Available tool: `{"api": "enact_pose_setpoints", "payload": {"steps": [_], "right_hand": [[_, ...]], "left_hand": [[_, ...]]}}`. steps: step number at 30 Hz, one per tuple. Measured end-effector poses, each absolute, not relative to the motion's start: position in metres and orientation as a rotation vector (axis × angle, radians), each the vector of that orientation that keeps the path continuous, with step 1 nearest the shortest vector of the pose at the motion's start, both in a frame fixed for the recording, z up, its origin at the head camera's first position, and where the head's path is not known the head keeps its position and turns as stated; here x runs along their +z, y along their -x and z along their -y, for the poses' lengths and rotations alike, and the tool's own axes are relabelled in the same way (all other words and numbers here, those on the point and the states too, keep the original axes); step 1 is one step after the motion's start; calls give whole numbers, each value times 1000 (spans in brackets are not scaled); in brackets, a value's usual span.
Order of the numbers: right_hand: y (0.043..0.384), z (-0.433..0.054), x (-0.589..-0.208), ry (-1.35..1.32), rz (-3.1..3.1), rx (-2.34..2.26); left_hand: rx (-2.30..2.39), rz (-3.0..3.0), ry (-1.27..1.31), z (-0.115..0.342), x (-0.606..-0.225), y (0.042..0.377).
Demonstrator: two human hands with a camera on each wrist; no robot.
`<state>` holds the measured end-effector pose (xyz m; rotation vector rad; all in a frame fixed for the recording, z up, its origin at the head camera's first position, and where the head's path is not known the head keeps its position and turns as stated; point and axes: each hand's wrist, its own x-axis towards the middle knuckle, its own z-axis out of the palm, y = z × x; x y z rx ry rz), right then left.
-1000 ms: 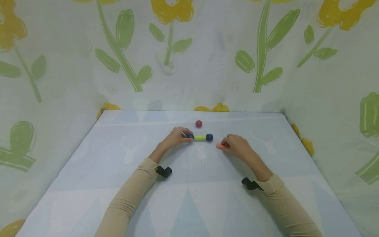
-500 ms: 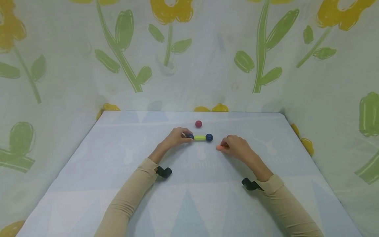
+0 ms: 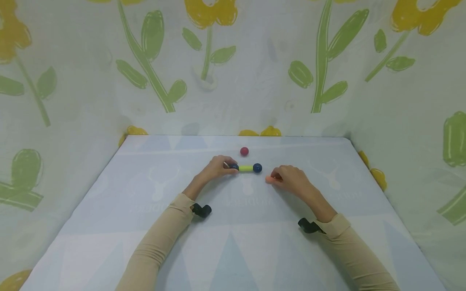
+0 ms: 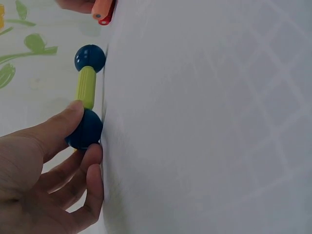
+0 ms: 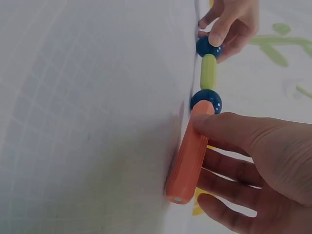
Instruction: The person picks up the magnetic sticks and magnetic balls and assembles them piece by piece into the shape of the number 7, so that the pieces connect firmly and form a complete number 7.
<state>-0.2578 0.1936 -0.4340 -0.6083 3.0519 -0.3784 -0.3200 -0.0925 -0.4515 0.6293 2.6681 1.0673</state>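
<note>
A yellow-green ribbed rod [image 3: 245, 168] links two dark blue balls and lies on the cloth-covered table. My left hand [image 3: 219, 166] pinches the left blue ball [image 4: 87, 130] between thumb and fingers. The right blue ball [image 3: 257, 167] sits at the rod's other end. My right hand [image 3: 291, 178] pinches an orange ribbed rod [image 5: 189, 156] between thumb and fingers, just right of that ball and apart from it in the head view. A small red end piece [image 4: 105, 21] shows beneath the orange rod in the left wrist view; its kind is unclear.
A red ball [image 3: 244, 151] lies behind the joined pieces, toward the table's back edge. Walls of flower-printed cloth [image 3: 255, 81] stand behind and on both sides of the table [image 3: 233, 214]. Each wrist wears a small black camera [image 3: 309, 226].
</note>
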Motion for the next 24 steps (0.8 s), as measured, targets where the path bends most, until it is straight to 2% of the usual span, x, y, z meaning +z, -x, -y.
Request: {"api": "enact_pose_setpoints", "payload": {"steps": [24], "right_hand": [[255, -187, -432, 604, -3029, -578]], "left_hand": [[1075, -2675, -648, 93, -452, 320]]}}
